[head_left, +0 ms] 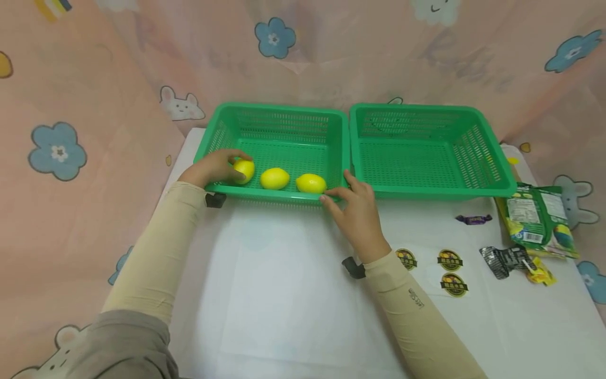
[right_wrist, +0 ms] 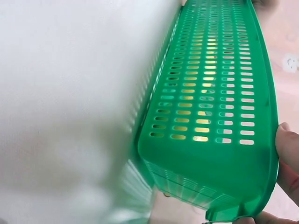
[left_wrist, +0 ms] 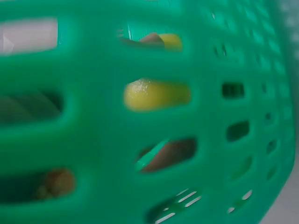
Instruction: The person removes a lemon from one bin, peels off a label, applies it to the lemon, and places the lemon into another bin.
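Left hand (head_left: 214, 167): reaches over the left wall of the left basket (head_left: 279, 113); its grip is curled round the leftmost lemon (head_left: 245, 170), fingers on top.
Leftmost lemon: lies on the basket floor by the near-left corner, first in a row of three.
Middle lemon (head_left: 274, 179): just beside it, untouched.
Right lemon (head_left: 311, 183): near the front rim, close to the right hand.
Right hand (head_left: 358, 210): fingers and thumb pinch the front right corner of the left basket's rim, steadying it on the bench (head_left: 284, 295).
Right basket (head_left: 426, 113): touching the left one, nothing in it.
Doing it well: I judge a full wrap round the lemon, lifted clear above the wall, avoids catching the rim; the other hand should keep the basket flat.
Left wrist view: through the slotted wall, shows yellow peel (left_wrist: 156, 94) and blurred fingers; how tightly they close I cannot tell.
Right wrist view: shows the basket's underside and fingertips (right_wrist: 286, 144) on the rim, hidden from the head view.
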Demonstrator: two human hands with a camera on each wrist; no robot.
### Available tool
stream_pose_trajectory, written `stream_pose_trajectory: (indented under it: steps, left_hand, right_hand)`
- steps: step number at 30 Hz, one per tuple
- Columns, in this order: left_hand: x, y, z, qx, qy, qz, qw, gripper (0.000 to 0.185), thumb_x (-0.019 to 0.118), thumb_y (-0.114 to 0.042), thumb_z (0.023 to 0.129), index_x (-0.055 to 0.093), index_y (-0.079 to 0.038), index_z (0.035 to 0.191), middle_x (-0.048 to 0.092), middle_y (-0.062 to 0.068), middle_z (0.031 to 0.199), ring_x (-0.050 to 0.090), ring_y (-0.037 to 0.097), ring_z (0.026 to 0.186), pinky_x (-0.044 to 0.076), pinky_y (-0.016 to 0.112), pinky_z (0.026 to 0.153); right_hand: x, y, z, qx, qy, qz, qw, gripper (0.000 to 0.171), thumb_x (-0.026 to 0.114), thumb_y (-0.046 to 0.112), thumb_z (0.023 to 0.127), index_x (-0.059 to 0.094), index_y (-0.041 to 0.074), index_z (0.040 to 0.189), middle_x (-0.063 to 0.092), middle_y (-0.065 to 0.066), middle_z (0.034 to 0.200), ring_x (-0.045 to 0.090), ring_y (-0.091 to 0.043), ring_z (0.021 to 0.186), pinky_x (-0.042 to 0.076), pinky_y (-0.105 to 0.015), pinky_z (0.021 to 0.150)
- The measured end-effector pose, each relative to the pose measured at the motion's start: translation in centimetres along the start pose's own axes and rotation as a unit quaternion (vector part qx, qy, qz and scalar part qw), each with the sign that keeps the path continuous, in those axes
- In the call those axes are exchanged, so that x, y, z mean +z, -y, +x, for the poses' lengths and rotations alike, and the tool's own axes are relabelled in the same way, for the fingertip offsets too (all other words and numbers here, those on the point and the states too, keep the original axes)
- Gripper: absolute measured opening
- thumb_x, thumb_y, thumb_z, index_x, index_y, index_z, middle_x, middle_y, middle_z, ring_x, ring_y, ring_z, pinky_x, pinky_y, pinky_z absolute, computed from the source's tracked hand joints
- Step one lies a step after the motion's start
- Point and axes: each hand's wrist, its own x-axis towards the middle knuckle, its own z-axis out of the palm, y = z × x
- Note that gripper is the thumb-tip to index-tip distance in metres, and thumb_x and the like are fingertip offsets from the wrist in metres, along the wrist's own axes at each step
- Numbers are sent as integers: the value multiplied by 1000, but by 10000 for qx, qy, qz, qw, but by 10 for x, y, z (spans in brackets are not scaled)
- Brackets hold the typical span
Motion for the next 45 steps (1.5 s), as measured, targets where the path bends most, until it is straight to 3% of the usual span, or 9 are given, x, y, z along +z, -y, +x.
stream_pose_trajectory:
  steps: [10, 15, 20, 24, 28, 31, 34, 40, 45]
  left_hand:
    - [2, 5, -4, 145, -154, -187, 9996, 57, 75, -17, 99, 57, -20, 152, 46, 25, 153, 55, 42, 124, 45, 61, 106]
    - [-1, 1, -9, 213, -294, -812, 9960, 60, 75, -19, 99, 54, -22, 155, 45, 22, 154, 63, 41, 120, 47, 56, 105]
    - [-1, -11, -24, 344, -376, -1712, 9839, 64, 77, -25, 99, 50, -28, 158, 42, 19, 157, 72, 40, 112, 40, 61, 113]
    - [6, -29, -54, 668, -675, -2421, 9656, 63, 78, -22, 99, 52, -31, 155, 43, 13, 156, 70, 36, 113, 41, 60, 113]
    - [32, -46, -93, 1102, -1025, -2651, 9524, 60, 78, -13, 98, 56, -27, 152, 46, 8, 153, 65, 33, 117, 54, 46, 100]
    - [63, -55, -119, 1100, -1090, -2538, 9548, 60, 78, -13, 97, 57, -25, 152, 48, 7, 152, 60, 31, 117, 56, 42, 91]
    - [98, -58, -136, 891, -963, -2536, 9584, 60, 79, -14, 96, 58, -25, 151, 50, 9, 150, 59, 33, 115, 55, 42, 85]
    - [166, -52, -134, 367, -948, -2221, 9697, 57, 81, -16, 91, 65, -27, 145, 57, 9, 142, 61, 29, 105, 54, 39, 76]
    - [200, -44, -123, 145, -1297, -1856, 9739, 54, 82, -12, 90, 69, -22, 141, 61, 12, 131, 61, 25, 97, 53, 35, 74]
  right_hand:
    - [3, 3, 0, 15, 82, -132, 9999, 29, 79, 35, 98, 82, 10, 112, 44, -23, 161, 39, -49, 143, 40, -64, 112]
    - [4, 3, 1, 18, 86, -135, 9999, 29, 79, 35, 98, 82, 10, 113, 43, -23, 162, 40, -49, 143, 41, -64, 112]
    - [3, 3, 0, -2, 65, -111, 9999, 29, 79, 35, 98, 82, 10, 112, 44, -23, 161, 40, -49, 143, 41, -64, 111]
    - [2, 4, 0, 10, 87, -94, 9999, 28, 79, 35, 98, 82, 10, 112, 43, -23, 161, 39, -50, 143, 41, -65, 112]
    - [0, 5, 0, 67, 108, -91, 9999, 28, 79, 35, 98, 82, 10, 112, 43, -23, 162, 39, -49, 144, 42, -64, 112]
    - [-2, 5, 0, 88, 113, -93, 9999, 29, 79, 35, 99, 81, 10, 112, 43, -22, 162, 38, -48, 144, 42, -64, 111]
    - [-2, 4, 0, 80, 78, -69, 9999, 29, 78, 35, 99, 81, 9, 112, 43, -22, 162, 39, -48, 143, 42, -64, 111]
    - [-2, 4, 0, 41, -11, -80, 10000, 30, 79, 35, 98, 81, 8, 111, 44, -23, 161, 42, -48, 141, 41, -64, 111]
    - [-2, 5, 1, -3, -45, -85, 10000, 30, 79, 35, 98, 81, 7, 111, 45, -24, 160, 44, -48, 139, 42, -63, 111]
